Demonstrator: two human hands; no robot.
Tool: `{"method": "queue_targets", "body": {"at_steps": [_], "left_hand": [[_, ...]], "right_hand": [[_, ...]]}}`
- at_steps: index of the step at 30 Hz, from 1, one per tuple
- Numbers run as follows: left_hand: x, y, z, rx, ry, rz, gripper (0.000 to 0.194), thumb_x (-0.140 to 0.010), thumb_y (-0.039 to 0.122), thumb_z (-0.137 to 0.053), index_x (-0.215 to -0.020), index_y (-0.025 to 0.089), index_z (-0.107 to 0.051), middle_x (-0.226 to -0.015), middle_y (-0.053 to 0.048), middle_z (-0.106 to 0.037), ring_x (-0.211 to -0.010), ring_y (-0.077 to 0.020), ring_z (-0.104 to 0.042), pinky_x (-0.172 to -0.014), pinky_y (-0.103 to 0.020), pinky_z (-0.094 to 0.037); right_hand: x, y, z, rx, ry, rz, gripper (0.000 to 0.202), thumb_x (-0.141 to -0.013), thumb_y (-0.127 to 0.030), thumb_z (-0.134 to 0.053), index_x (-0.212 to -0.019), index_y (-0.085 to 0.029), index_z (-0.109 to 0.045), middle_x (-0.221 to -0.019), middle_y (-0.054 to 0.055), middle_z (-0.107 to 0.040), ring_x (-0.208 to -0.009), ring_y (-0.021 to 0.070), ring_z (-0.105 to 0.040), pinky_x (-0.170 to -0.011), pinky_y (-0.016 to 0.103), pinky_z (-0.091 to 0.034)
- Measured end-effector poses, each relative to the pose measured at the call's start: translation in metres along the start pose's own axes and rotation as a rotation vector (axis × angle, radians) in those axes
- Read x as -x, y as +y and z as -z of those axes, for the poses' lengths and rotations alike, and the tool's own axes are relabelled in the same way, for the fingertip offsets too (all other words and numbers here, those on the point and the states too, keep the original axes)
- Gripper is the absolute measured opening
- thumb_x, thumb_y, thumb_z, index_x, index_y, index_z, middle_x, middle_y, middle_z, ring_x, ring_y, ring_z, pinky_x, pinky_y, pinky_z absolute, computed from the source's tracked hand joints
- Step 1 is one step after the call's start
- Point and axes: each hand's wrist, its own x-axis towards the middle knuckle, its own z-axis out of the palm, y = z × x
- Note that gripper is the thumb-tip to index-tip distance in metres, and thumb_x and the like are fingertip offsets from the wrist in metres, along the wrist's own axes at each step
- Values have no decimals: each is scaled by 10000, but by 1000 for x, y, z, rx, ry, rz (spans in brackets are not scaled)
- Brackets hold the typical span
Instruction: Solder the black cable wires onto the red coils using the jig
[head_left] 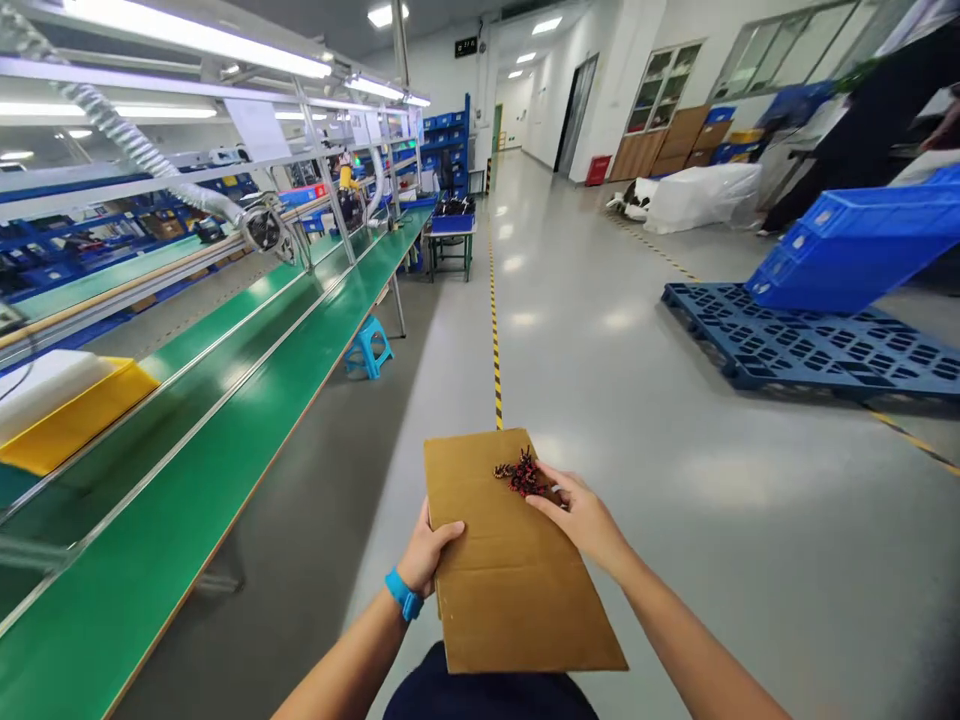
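Observation:
A flat brown cardboard sheet [517, 590] is held out at waist height in the lower middle of the view. My left hand [427, 550], with a blue band at the wrist, grips its left edge, thumb on top and fingers hidden underneath. On the upper right part of the cardboard lies a small bundle of dark and red wires [525, 475]. Around the right side of this bundle curl the thumb and fingers of my right hand [577, 510], closed on it.
A long green workbench [292, 370] runs along the left, bearing a yellow tray [82, 415]. A blue stool [369, 348] stands beside it. Blue crates [847, 250] rest on a blue pallet [817, 340] at right. A small table [450, 240] stands ahead.

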Motion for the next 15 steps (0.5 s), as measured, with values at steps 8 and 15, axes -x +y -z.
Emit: {"method": "queue_targets", "body": {"at_steps": [8,15], "left_hand": [[-215,59,-69,-17,66,-49,840,-620,235,-740,-1316,246,-271,-1115,-106,-618,-905,-264,-647,-800,-390,-514],[-394,115,-95,8,121,-85,843,-604,244,-754,-1312,235,-296,-1115,-115,-621,-906,-264,-646,-799,-384,-509]], "right_hand": [[-215,-17,56,-337,-41,-79,979,-655,-562,-629,-1417,-157,-168,-1175,126,-536,-848,180,-617,-763,328,-518],[-374,-31,92,-559,-482,-228,594,-742,-528,-602,-1203,-187,-446,-1197,103,-578,-1042,232,-592,-903,376,-486]]}}
